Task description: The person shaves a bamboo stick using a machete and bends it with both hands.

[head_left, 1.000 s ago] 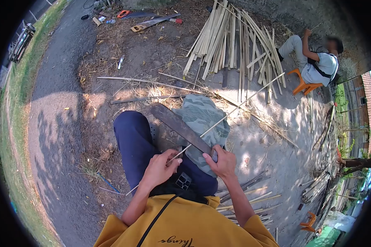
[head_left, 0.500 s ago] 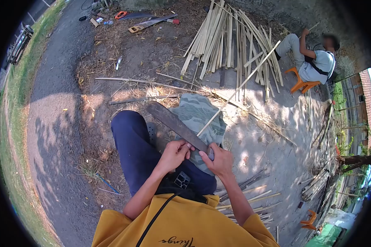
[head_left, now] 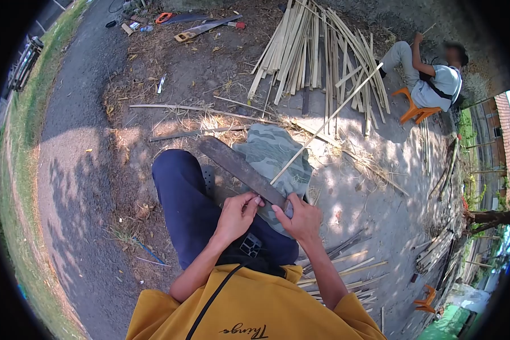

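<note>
My right hand [head_left: 301,220] is closed round the handle of a wide dark blade [head_left: 241,170], which points up and to the left over my lap. My left hand [head_left: 238,214] is pinched at the near end of a thin pale strip [head_left: 328,122], close to the blade's lower edge. The strip passes at the blade and slants up to the right. Beneath both lies a camouflage cloth [head_left: 275,153] draped over my leg. The strip's end between my left fingers is mostly hidden.
A big pile of pale strips [head_left: 300,51] lies ahead. A person [head_left: 436,85] sits on an orange stool [head_left: 416,112] at the upper right, holding a thin stick. Saws [head_left: 201,29] lie at the upper left, and more strips [head_left: 351,272] are near my right arm.
My left hand has moved up and right, nearer the blade. The strip's tail below that hand no longer shows, and its far end has shifted upward.
</note>
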`<state>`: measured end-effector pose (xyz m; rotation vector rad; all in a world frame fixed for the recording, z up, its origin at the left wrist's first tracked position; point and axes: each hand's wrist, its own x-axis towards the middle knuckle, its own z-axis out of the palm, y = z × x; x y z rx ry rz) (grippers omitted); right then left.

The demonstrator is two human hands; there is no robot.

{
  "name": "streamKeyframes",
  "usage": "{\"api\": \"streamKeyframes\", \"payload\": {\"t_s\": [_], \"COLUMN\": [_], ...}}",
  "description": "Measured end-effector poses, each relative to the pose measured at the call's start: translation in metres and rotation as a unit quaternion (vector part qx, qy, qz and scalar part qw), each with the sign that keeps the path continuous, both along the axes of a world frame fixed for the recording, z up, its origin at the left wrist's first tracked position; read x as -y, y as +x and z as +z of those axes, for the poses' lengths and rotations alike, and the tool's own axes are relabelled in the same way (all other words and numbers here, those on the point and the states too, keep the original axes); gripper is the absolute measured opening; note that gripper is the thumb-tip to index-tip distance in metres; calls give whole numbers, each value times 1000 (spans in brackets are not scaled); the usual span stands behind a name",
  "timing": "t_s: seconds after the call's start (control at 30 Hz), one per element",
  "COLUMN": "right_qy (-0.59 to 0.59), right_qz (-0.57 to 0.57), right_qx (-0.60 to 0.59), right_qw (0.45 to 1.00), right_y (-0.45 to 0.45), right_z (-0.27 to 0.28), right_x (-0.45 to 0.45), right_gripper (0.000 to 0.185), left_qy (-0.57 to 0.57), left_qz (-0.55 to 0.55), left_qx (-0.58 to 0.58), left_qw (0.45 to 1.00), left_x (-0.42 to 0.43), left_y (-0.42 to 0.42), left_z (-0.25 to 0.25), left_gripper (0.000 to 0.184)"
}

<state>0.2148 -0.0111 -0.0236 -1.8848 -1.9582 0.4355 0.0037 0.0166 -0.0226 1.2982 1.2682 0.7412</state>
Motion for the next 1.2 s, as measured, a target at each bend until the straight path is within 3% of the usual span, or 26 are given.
{"api": "streamKeyframes", "payload": {"t_s": [0.1,0.3,0.5,0.83,0.9,1.2], "right_qy": [-4,-4,-3,19,2,18], "right_qz": [-7,-73,-17,-19,-42,-20], "right_qx": [6,-46,-22,-21,-24,-15], "right_qw": [1000,996,1000,999,999,1000], "right_y": [-2,0,0,1,2,5], "right_z": [1,-11,1,-4,-5,-5], "right_x": [1,-2,1,-2,-2,-3], "right_gripper": [48,46,46,48,47,49], "left_qy": [43,81,151,105,163,166], "left_qz": [23,47,56,46,76,52], "left_qx": [-72,-84,-115,-78,-68,-116], "left_qw": [996,992,980,990,981,978], "left_x": [6,28,14,4,10,11], "left_y": [0,-9,8,18,16,12], "left_z": [15,18,11,9,6,14], "left_gripper": [12,9,9,11,10,10]}}
